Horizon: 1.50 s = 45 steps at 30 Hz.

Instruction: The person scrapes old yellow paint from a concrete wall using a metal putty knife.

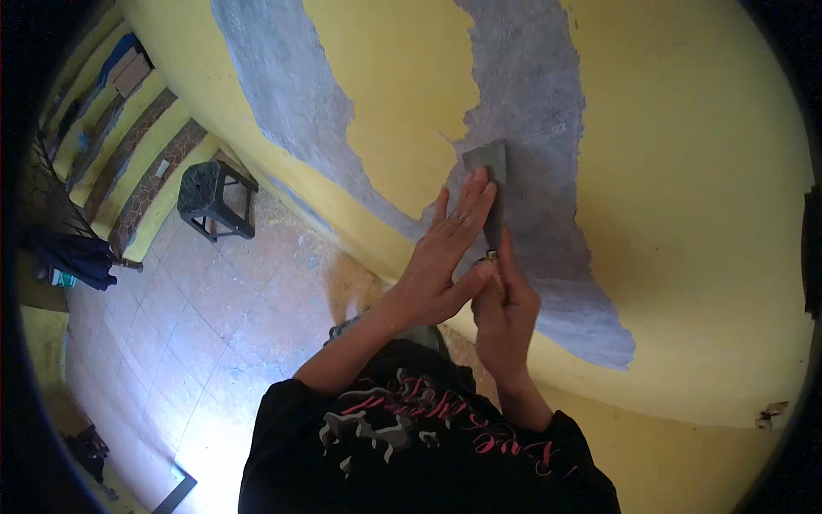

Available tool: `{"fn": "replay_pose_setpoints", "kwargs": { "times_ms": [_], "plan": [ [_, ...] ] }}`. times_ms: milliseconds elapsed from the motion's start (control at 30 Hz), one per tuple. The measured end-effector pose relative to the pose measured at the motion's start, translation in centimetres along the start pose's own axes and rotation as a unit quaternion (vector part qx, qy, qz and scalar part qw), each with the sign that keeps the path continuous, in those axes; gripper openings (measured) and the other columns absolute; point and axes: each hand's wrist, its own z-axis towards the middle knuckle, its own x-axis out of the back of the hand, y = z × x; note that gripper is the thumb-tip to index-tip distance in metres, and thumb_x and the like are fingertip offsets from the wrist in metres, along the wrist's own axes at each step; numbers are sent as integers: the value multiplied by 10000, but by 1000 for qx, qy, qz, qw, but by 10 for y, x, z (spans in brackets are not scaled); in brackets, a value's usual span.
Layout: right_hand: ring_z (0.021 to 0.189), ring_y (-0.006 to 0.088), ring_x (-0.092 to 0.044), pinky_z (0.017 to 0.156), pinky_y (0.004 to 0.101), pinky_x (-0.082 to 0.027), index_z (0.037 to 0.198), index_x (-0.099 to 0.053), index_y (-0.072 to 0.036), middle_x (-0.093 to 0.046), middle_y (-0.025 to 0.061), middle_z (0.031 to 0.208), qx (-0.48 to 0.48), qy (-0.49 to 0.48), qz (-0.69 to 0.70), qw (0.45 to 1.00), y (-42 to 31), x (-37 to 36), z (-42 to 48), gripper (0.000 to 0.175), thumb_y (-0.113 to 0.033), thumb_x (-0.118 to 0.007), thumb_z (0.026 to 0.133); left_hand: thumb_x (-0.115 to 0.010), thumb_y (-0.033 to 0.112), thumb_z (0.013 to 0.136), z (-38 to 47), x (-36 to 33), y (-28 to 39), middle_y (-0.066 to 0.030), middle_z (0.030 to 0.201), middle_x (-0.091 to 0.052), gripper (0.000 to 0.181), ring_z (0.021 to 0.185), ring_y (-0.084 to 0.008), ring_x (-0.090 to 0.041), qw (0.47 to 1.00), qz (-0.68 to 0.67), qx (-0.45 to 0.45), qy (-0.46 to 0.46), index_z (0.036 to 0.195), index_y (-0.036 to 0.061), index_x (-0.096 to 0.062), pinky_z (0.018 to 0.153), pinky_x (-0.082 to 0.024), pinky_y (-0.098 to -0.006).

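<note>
My right hand (pixel 507 315) grips the handle of a putty knife (pixel 494 154), its index finger stretched along the tool. The wide grey blade lies against the wall at the left edge of a bare grey plaster patch (pixel 539 180), beside yellow paint (pixel 411 103) with a ragged edge. My left hand (pixel 449 244) rests with its fingers spread on the blade, pressing it flat; its thumb reaches across to my right hand by the handle. A second stripped grey band (pixel 289 83) runs down the wall to the left and joins the patch low down.
A dark plastic stool (pixel 212 199) stands on the tiled floor (pixel 218 308) beside the wall, amid scattered paint flakes. Beyond it, yellow and brown steps (pixel 154 160) rise, with a box (pixel 130 70) on them. A dark cloth (pixel 77 257) hangs over the railing at left.
</note>
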Motion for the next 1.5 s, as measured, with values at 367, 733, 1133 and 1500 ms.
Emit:
{"fn": "replay_pose_setpoints", "kwargs": {
  "times_ms": [367, 733, 1133, 1500],
  "plan": [
    [618, 3, -386, 541, 167, -318, 1414, -346, 33, -468, -61, 752, 63, 13, 16, 998, 4, -15, 19, 484, -92, -466, 962, -442, 372, 911, 7, 4, 0, -224, 1541, -134, 728, 1440, -355, -91, 999, 4, -6, 39, 1472, -16, -189, 1140, -29, -505],
    [622, 10, -402, 524, 162, -319, 1404, -344, 58, -526, -19, 819, -38, -8, 55, 998, -3, -4, 0, 482, -93, -471, 963, -447, 405, 898, 4, 17, 1, -229, 1542, -118, 762, 1434, -380, -91, 999, 27, 15, -40, 1473, -20, -183, 1139, -33, -507],
    [665, 17, -419, 577, 167, -349, 1400, -339, 71, -504, -31, 798, -7, -7, 19, 1000, 1, 4, -1, 492, -88, -485, 957, -488, 409, 878, 1, 14, 0, -233, 1543, -105, 804, 1439, -364, -83, 998, 19, 21, -56, 1476, -21, -164, 1138, -32, -507],
    [783, 42, -463, 674, 187, -397, 1390, -356, 74, -547, 1, 911, 61, -24, -4, 998, 0, -9, 10, 484, -128, -477, 967, -467, 429, 888, 3, 14, -1, -227, 1544, -110, 802, 1439, -362, -85, 1000, 13, 6, -22, 1481, -12, -155, 1138, -31, -506]
  ]
}}
